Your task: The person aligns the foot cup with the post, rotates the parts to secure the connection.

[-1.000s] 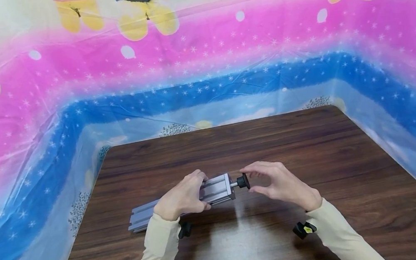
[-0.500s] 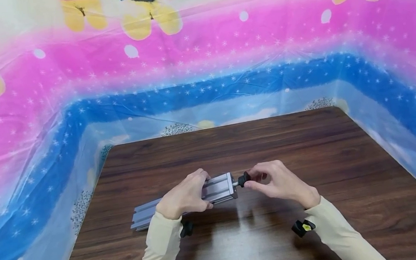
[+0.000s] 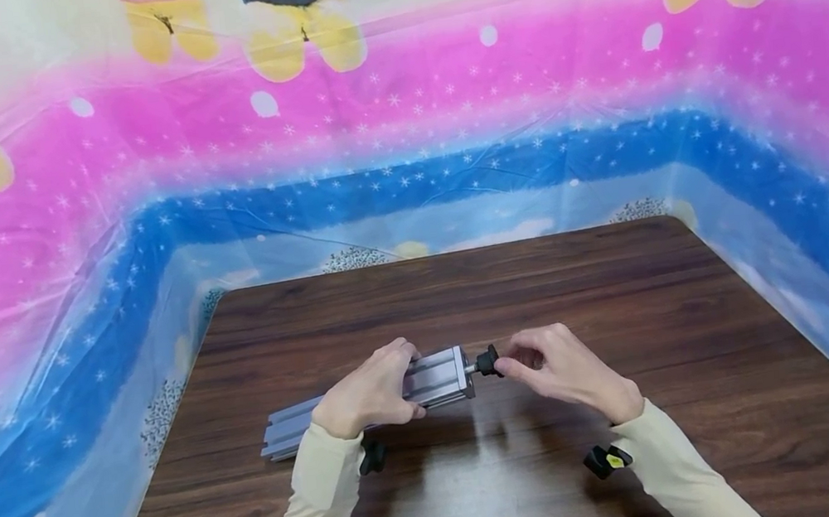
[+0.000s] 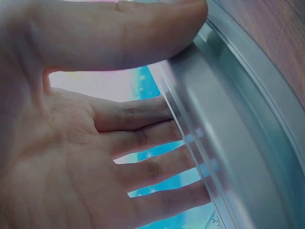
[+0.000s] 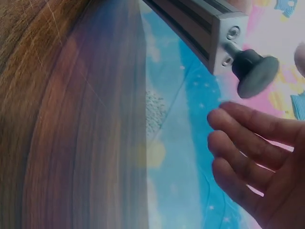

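Note:
A grey aluminium profile (image 3: 437, 377) lies slanted on the wooden table (image 3: 538, 296), with a black knob (image 3: 488, 362) on a short pin at its right end. My left hand (image 3: 367, 392) grips the profile near the middle. In the left wrist view the thumb lies over the profile (image 4: 238, 124) and the fingers (image 4: 143, 114) curl behind it. My right hand (image 3: 525, 362) is right at the knob. In the right wrist view its fingers (image 5: 248, 129) are spread a little below the knob (image 5: 255, 71) without touching it.
A small black part (image 3: 371, 456) lies by my left forearm. A black and yellow part (image 3: 608, 460) lies by my right forearm. Bright pink and blue plastic sheeting (image 3: 402, 126) walls in the table on the left, back and right.
My right hand went from spread open beside the knob to closing in on it, and stays at it now. The left hand and the profile have kept still.

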Demonstrator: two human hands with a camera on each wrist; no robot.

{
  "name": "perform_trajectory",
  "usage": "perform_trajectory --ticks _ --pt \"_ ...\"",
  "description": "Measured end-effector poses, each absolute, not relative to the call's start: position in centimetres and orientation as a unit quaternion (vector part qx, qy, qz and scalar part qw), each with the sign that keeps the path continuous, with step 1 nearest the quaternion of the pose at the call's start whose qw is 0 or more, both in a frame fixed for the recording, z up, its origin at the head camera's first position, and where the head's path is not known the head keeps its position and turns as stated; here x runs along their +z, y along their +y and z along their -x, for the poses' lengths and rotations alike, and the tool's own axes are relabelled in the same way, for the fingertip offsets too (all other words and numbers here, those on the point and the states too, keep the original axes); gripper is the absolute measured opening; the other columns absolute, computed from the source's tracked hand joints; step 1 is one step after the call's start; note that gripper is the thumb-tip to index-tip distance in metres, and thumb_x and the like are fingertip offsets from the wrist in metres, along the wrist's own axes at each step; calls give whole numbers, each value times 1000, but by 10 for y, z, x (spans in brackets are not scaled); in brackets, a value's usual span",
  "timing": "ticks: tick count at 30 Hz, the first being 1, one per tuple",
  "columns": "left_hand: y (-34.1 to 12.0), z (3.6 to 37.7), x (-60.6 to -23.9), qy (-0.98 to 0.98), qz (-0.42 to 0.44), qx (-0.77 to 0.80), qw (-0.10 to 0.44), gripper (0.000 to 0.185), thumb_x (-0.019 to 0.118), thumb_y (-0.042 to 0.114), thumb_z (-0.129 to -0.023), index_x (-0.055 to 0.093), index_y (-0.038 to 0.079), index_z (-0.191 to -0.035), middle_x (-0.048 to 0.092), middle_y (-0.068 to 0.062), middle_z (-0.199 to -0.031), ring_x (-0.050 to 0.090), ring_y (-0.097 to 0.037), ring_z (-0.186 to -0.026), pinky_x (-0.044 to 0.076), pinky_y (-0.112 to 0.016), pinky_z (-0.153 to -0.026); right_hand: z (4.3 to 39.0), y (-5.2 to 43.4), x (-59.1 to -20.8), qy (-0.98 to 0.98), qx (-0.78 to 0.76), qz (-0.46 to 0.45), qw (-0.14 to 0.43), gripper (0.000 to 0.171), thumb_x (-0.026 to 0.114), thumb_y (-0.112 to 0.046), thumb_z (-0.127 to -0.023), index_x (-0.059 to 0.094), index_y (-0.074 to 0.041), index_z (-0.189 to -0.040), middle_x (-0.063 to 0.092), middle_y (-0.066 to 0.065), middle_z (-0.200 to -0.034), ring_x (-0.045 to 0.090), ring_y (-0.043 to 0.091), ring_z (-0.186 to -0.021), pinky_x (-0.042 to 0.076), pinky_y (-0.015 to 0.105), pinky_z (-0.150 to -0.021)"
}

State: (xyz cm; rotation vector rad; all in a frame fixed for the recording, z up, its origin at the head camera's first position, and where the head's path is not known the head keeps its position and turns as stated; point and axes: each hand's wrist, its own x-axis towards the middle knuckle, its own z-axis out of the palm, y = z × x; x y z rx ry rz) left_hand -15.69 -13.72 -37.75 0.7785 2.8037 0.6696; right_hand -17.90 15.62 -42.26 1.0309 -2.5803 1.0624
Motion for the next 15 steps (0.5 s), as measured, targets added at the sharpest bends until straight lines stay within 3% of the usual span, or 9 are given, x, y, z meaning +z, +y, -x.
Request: perform_trajectory --ticks 1,4,6,11,15 --pt "-137 157 -378 936 -259 224 79 53 85 12 -73 60 -3 -117 55 -6 -101 49 -19 -86 45 -36 -76 178 158 -422 -860 359 -353 85 13 73 -32 -93 73 -21 -99 70 -12 -86 60 2 -68 50 22 -62" --pt "-136 157 -378 937 -256 224 81 53 85 13 -74 60 -3 -118 55 -6 -102 49 -19 -87 45 -36 -77 177 163 -421 -841 368 -386 96 43 82 -28 -86 67 -17 -125 71 -4 -112 65 8 -88 55 28 -75" --pt "-136 157 -378 937 -255 224 81 52 85 13 -74 60 -2 -118 55 -6 -102 48 -19 -87 45 -36 -77 177 164 -420 -830 366 -407 104 55 85 -23 -83 63 -16 -132 69 -2 -121 66 11 -96 55 31 -81" --pt "-136 157 -379 937 -256 223 79 52 85 12 -73 60 -2 -117 55 -5 -101 48 -19 -87 44 -36 -77 179 163 -420 -824 356 -426 112 55 85 -11 -80 64 -16 -132 70 -2 -119 65 9 -96 56 30 -81" --pt "-135 157 -379 938 -254 220 81 53 85 12 -74 60 -3 -118 56 -6 -102 49 -19 -87 45 -36 -77 180 162 -422 -827 357 -421 109 48 84 -11 -82 67 -14 -126 71 -5 -111 65 8 -90 55 28 -78"
